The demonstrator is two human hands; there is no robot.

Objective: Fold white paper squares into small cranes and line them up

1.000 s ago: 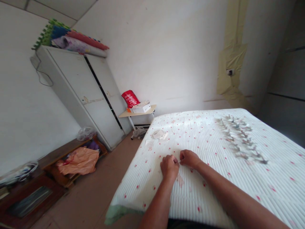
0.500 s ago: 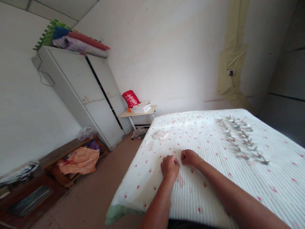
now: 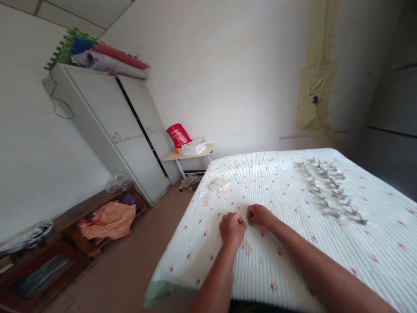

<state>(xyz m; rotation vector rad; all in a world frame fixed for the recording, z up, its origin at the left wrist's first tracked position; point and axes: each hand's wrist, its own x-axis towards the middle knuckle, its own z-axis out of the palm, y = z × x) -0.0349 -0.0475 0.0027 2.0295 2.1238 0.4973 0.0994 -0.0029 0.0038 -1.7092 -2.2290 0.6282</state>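
Observation:
My left hand (image 3: 232,227) and my right hand (image 3: 259,215) are close together, low over the white quilted bed cover (image 3: 276,252) with red dots. Fingers of both are pinched, with a tiny pale thing between them, too small to make out. Beyond my left hand lie a pale crumpled paper or plastic piece (image 3: 219,184) and a thin flat whitish sheet (image 3: 204,196). On the right part of the bed stand several small folded grey-white pieces (image 3: 332,191) in rows.
Behind the bed's far left corner is a small table (image 3: 206,152) with a red bag (image 3: 178,135) and a white box (image 3: 194,148). A grey cabinet (image 3: 107,117) and low wooden furniture (image 3: 78,213) stand at the left.
Both hands stay nearly in place, with only a slight shift of the fingers.

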